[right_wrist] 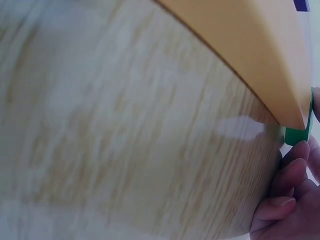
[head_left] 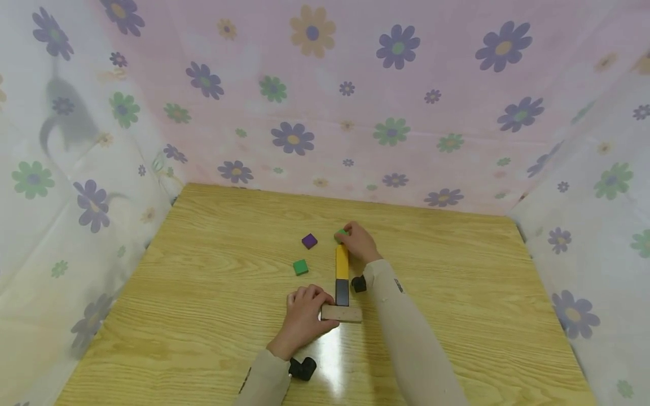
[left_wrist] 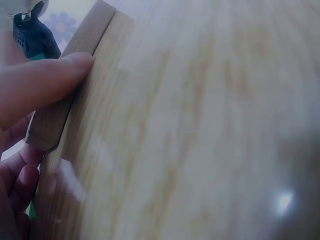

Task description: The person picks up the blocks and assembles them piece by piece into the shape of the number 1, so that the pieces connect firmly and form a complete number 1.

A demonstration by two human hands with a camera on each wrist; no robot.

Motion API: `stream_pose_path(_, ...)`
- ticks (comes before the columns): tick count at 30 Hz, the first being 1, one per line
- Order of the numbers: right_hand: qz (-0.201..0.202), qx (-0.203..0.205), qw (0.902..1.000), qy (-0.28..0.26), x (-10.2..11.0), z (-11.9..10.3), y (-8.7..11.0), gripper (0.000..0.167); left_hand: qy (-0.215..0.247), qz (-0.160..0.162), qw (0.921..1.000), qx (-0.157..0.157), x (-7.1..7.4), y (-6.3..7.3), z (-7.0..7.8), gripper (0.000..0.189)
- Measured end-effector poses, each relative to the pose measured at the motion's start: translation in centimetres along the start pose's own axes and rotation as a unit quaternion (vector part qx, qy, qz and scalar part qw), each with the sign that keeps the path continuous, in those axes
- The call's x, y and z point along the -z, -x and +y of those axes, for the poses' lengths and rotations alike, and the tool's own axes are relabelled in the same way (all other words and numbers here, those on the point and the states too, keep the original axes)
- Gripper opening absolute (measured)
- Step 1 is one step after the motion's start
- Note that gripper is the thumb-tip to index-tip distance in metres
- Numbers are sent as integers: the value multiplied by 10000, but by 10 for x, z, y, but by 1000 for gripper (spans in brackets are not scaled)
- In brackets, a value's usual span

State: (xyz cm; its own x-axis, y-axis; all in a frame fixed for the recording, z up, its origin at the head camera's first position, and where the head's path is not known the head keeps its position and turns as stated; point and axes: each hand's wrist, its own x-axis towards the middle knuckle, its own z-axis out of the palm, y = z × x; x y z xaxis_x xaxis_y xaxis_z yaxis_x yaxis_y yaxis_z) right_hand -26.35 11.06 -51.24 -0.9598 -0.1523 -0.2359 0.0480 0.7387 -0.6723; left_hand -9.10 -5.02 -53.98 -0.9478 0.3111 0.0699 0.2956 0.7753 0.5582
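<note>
My left hand (head_left: 304,318) grips the left end of a plain wooden block (head_left: 342,314), thumb along its near side and fingers at its far side. Beyond that block a dark block (head_left: 342,292) and a yellow block (head_left: 342,261) lie end to end in a line. At the far end of the line my right hand (head_left: 359,242) pinches a green block (head_left: 339,235) between thumb and fingers. In the right wrist view the green block (right_wrist: 297,136) sits against the tip of the yellow block (right_wrist: 250,45).
Left of the line lie a second green block (head_left: 301,267) and a purple block (head_left: 309,241). All rest on a wood-grain table (head_left: 203,316). Flower-patterned curtains (head_left: 345,113) enclose its back and sides. Black wrist cameras (head_left: 303,369) sit by both wrists.
</note>
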Motion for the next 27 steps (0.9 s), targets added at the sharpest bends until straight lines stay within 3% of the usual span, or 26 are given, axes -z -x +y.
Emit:
stream_pose_path(6, -70, -9, 9999, -114, 2, 0, 1, 36, -42, 22, 10000, 4, 3, 0, 2, 32)
stream_pose_path(16, -178, 339, 9993, -29, 4, 0, 1, 31, -17, 80, 10000, -32, 3, 0, 1, 31)
stream_pose_path(27, -295, 346, 9989, -76, 6, 4, 4, 30, -20, 65, 10000, -46, -1, 1, 0, 33)
